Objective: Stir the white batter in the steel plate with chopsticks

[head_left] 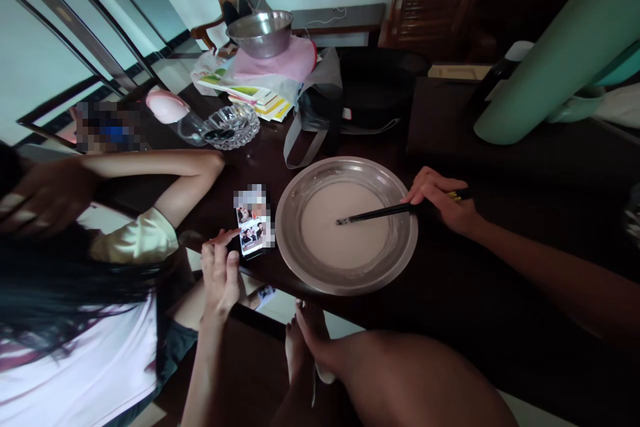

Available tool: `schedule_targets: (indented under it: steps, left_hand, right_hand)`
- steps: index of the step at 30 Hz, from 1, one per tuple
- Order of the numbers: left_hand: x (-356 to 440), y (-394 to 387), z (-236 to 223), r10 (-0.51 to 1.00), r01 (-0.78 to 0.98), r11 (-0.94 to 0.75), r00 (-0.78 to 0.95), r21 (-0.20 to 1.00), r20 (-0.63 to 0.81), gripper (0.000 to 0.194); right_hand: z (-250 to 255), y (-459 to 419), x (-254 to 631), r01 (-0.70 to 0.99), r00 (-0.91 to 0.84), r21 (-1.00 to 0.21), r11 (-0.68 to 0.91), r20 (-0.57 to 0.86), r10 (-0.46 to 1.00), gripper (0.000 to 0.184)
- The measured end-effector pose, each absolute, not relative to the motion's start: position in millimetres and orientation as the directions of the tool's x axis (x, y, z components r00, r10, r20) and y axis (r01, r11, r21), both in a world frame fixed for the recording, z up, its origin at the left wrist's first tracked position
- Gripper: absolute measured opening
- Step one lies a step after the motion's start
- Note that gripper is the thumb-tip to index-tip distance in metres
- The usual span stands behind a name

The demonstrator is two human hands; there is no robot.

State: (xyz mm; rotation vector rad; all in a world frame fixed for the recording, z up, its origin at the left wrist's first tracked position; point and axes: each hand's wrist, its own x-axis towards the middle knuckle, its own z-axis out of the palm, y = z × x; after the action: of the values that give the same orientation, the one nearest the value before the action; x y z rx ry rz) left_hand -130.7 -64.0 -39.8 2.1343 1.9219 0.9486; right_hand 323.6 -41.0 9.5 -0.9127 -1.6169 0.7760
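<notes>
My right hand (pixel 443 199) is closed around a pair of dark chopsticks (pixel 377 213) with yellow marks near the top. Their tips touch the pale, milky mixture (pixel 333 247) in a wide, shallow metal basin (pixel 347 283). To the basin's left, a phone (pixel 253 240) lies on the dark table with its screen lit, partly blurred out. My left hand (pixel 220 273) is at the table's edge, its index finger stretched to the phone's left side. That hand holds nothing, and its other fingers are loosely bent.
Another person (pixel 125 327) sits close on the left, one elbow on the table. Behind the phone stand a glass dish (pixel 237 127), papers (pixel 273 103) and a metal bowl (pixel 265 37). A dark bag (pixel 370 100) lies behind the basin; a tall green cylinder (pixel 550 53) rises at right.
</notes>
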Motion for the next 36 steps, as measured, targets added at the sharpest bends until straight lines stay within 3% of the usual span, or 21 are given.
schedule_targets:
  steps: [4, 7, 12, 17, 22, 27, 32, 36]
  left_hand:
    - [-132.0, -64.2, -40.2, 0.932, 0.849, -0.197, 0.008, 0.489, 0.362, 0.06]
    - [-134.3, -63.7, -41.1, 0.933, 0.852, -0.195, 0.008, 0.485, 0.361, 0.06]
    - [-135.1, -62.9, -41.0, 0.932, 0.86, -0.203, 0.022, 0.468, 0.363, 0.062]
    - [-133.0, -63.0, -39.3, 0.932, 0.863, -0.193, 0.013, 0.467, 0.361, 0.066]
    - [-130.7, -63.8, -37.2, 0.937, 0.866, -0.183, 0.01, 0.466, 0.35, 0.065]
    - [-130.8, -64.7, -37.1, 0.935, 0.862, -0.203, 0.03, 0.465, 0.353, 0.06]
    - [-132.2, -64.5, -38.3, 0.936, 0.863, -0.202, 0.032, 0.462, 0.35, 0.06]
    - [-131.3, -64.4, -37.4, 0.941, 0.861, -0.179, 0.01, 0.475, 0.338, 0.063]
  right_hand:
    - [9.7, -42.1, 323.6, 0.103, -0.183, -0.837, 0.538, 0.516, 0.837, 0.035]
    - [10.8, -43.1, 322.0, 0.145, -0.252, -0.823, 0.549, 0.506, 0.825, 0.031]
    - [10.5, -41.9, 323.1, 0.142, -0.113, -0.859, 0.492, 0.48, 0.87, 0.034]
    - [10.5, -43.6, 321.3, 0.139, -0.219, -0.846, 0.514, 0.48, 0.849, 0.032]
    - [11.9, -43.3, 321.1, 0.165, -0.11, -0.858, 0.485, 0.473, 0.874, 0.035]
    - [11.6, -43.5, 320.4, 0.181, -0.213, -0.843, 0.507, 0.469, 0.857, 0.032]
    - [10.8, -42.1, 322.5, 0.18, -0.106, -0.848, 0.498, 0.487, 0.867, 0.034]
    - [11.0, -44.2, 320.4, 0.128, -0.177, -0.839, 0.529, 0.506, 0.844, 0.036]
